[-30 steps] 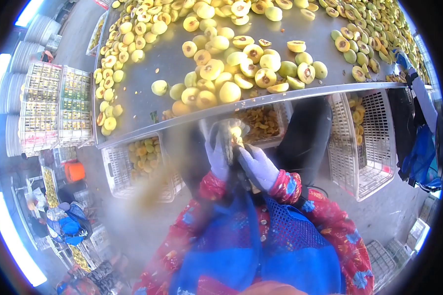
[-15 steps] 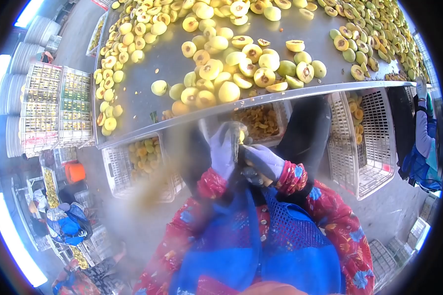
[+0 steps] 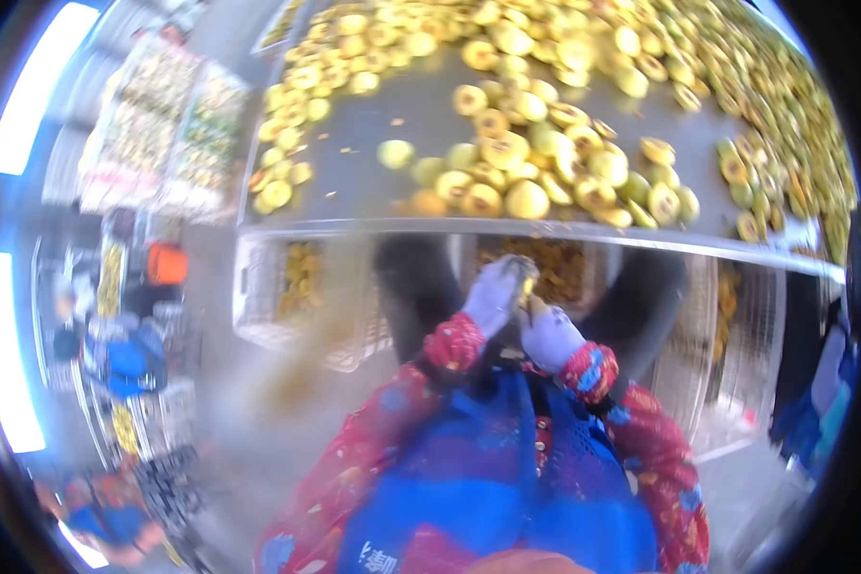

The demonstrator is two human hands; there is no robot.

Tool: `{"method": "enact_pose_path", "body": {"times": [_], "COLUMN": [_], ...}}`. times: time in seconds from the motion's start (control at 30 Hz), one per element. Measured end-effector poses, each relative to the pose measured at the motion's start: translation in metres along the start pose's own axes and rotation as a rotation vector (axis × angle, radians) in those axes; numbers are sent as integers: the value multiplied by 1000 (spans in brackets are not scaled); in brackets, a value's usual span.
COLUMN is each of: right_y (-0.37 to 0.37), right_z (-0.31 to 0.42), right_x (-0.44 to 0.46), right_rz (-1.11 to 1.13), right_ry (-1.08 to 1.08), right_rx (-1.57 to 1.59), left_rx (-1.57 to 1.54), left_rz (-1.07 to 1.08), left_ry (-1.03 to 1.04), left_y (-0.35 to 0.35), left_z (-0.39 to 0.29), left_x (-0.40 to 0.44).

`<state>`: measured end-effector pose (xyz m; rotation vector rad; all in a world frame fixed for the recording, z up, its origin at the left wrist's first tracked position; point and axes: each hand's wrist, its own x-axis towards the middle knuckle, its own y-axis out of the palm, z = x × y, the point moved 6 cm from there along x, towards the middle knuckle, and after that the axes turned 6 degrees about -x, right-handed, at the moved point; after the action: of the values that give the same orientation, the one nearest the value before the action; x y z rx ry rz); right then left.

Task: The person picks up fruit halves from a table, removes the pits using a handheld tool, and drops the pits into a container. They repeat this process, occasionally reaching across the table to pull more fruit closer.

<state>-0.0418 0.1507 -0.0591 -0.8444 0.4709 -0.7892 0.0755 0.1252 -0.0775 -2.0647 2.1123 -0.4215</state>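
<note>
My left hand [image 3: 494, 293], in a pale lavender glove with darker fingertips, is closed around a small yellow piece of fruit [image 3: 527, 286], mostly covered by the fingers. Close against it, my right hand [image 3: 551, 337] wears the same kind of glove, its fingers curled at the fruit; whatever it grips is hidden and blurred. Both hands are in front of my body, just below the table edge. Beyond them, halved yellow-green stone fruits [image 3: 504, 150], peach-like with brown pit hollows, lie heaped on the metal table [image 3: 373, 129].
Under the table edge stand white plastic crates: one at left [image 3: 258, 292] with fruit pieces, one between my knees holding brownish-yellow pieces [image 3: 555, 263], another at right [image 3: 737, 344]. Stacked crates [image 3: 153, 129], an orange bucket [image 3: 167, 263] and co-workers [image 3: 129, 364] are at left; another person [image 3: 818, 392] is at right.
The view has turned, so the table edge looks more level and the scene has shifted. Both hands stay together at the fruit; the right hand's back now shows more.
</note>
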Motion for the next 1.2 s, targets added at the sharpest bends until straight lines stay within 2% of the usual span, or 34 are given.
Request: {"method": "enact_pose_path", "body": {"times": [0.07, 0.1, 0.2, 0.23, 0.27, 0.3, 0.33, 0.37, 0.4, 0.43, 0.53, 0.63, 0.73, 0.83, 0.87, 0.97, 1.0, 1.1, 1.13, 1.2], "right_y": [2, -1, 3, 1, -1, 2, 10, 12, 4, 3, -13, -22, -37, -31, -30, -49, -47, -64, -70, -70], "right_z": [3, 6, -13, -24, -35, -46, -63, -72, -75, -70, -29, -21, -21, -32, -35, -23, -25, -2, 7, 17], "right_x": [6, 8, 10, 13, 12, 10, 7, 6, 7, 7, 3, 7, 2, -6, -7, -6, -5, 3, 7, 12], "right_rz": [13, 45, 59, 40, 111, 113, 109, 97, 134, 199, 387, 295, 227, 198, 189, 106, 91, 8, 49, -86], "right_ry": [17, 42, 143, 184, 275, 208, 146, 88, 327, 392, 636, 622, 593, 626, 654, 565, 553, 384, 329, 161], "right_rx": [-26, -65, -188, -233, -228, -179, -129, -78, 201, 500, 1249, 1303, 1236, 1215, 1220, 1038, 1043, 884, 786, 610], "left_rx": [-283, -500, -523, -615, -44, 574, 968, 708, 906, 1102, 834, 700, 937, 917, 875, 561, 588, -371, -518, -815], "left_rz": [-135, -159, -295, -443, -343, -357, -471, -599, -690, -781, -571, -308, -200, 27, -11, -66, -161, -247, -264, -295], "left_ry": [-320, -583, -613, -665, -485, -337, -193, -483, -419, -349, -251, -263, -123, -273, -135, -230, -175, -460, -502, -578], "left_y": [-1, 1, -26, -48, -80, -110, -134, -168, -187, -197, -197, -165, -138, -122, -123, -129, -130, -126, -119, -101], "left_z": [17, 29, 79, 29, 30, 28, 43, -7, -27, -43, -46, -45, -60, 0, 5, -7, -17, -19, -25, -33], "left_x": [-5, -11, -23, -24, -31, -42, -64, -63, -66, -67, -33, 25, 76, 112, 113, 98, 89, 57, 45, 26]}}
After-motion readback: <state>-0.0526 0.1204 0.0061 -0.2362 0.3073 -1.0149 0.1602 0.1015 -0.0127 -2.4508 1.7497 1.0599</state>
